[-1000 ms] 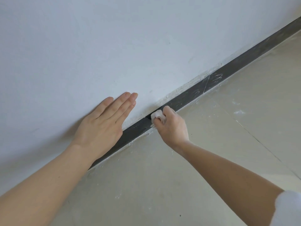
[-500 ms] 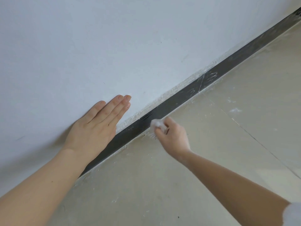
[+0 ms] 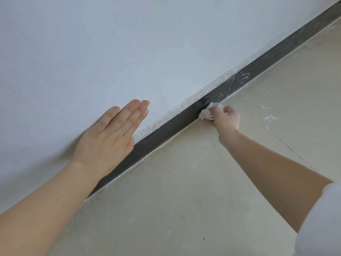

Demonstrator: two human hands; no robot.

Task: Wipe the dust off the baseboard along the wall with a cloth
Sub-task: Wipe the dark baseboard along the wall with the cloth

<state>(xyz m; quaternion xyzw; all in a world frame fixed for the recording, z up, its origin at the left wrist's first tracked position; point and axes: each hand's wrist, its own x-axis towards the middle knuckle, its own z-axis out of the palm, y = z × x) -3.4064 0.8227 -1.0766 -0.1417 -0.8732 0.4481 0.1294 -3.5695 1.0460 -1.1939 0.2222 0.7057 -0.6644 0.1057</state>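
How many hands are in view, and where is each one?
2. The left hand lies flat on the white wall; the right hand presses a small white cloth against the dark baseboard.

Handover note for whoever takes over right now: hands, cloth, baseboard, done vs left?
Left hand: open, flat on the white wall as a brace, holds nothing.
Right hand: shut on the cloth, a small bunched white wad pressed against the dark baseboard.
Done: the stretch between the two hands looks mostly dark and clean.
Left: the stretch beyond the cloth, toward the far end, shows white smears and dust. Rough white crust runs along the top edge, and there are specks on the floor.
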